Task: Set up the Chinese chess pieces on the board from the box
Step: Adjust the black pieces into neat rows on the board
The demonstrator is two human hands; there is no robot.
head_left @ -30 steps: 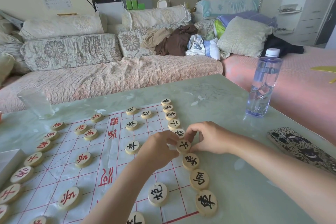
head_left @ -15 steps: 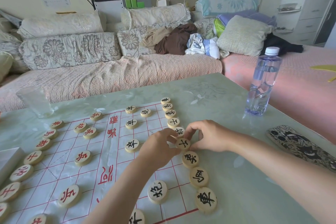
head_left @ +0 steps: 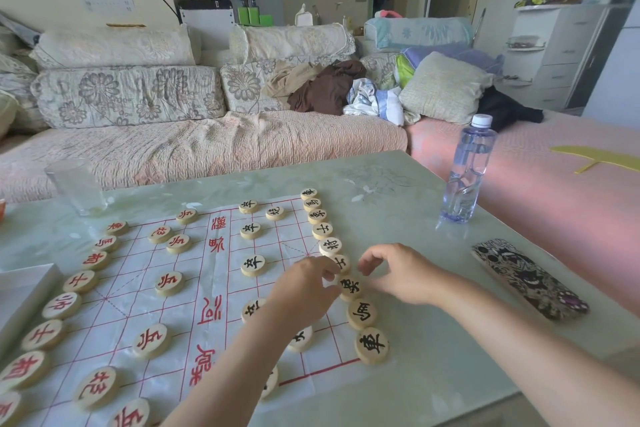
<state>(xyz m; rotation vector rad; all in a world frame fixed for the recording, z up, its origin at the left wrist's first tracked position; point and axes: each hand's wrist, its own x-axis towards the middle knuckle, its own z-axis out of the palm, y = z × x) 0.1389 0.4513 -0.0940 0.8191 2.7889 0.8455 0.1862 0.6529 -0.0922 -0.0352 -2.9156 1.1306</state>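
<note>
A white sheet board (head_left: 221,277) with red lines lies on the table. Round wooden pieces with red characters (head_left: 79,281) line its left side, and others stand further in. Pieces with black characters (head_left: 362,314) form a column along the right edge. My left hand (head_left: 304,291) reaches over the board, and its bent fingertips touch the left edge of one black piece (head_left: 350,288) in that column. My right hand (head_left: 398,274) hovers just right of the same piece with fingers curled and apart, holding nothing. My left forearm hides parts of some black pieces. The white box (head_left: 20,295) sits at the left edge.
An empty glass (head_left: 78,187) stands at the table's far left and a water bottle (head_left: 467,170) at the far right. A phone in a patterned case (head_left: 526,277) lies right of my right hand. A sofa with cushions runs behind the green table (head_left: 415,374).
Both hands were pinching a black piece in the right column. They have let go and shifted slightly toward me to the piece below it, and the right hand's fingers have spread.
</note>
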